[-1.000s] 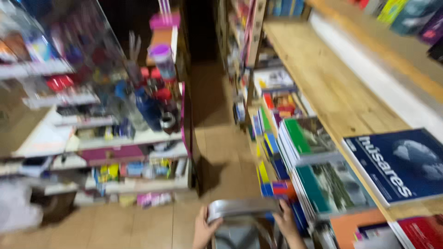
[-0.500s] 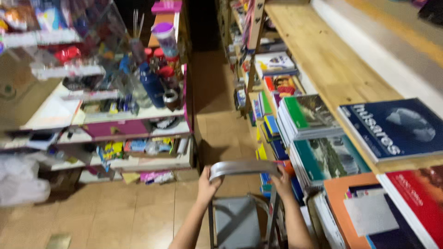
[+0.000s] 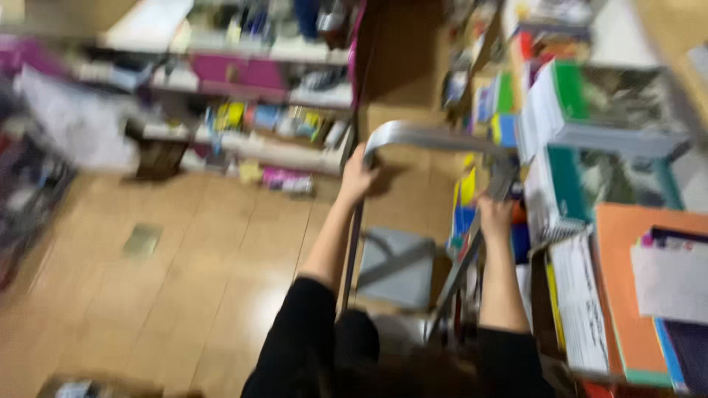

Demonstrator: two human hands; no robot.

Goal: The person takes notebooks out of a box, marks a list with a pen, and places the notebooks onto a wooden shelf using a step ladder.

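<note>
Looking down from my head cam, everything's pretty blurry. I've got both hands on a grey metal step ladder standing in the aisle right in front of me. My left hand is wrapped around the left end of its curved top rail, fingers closed on the tube. My right hand is clamped lower down on the right side rail, just beside the stacked books. The ladder's flat grey step sits between my forearms, below both hands. It stands on the tan tiled floor, with cluttered shelves off to the left and an orange folder at right.
</note>
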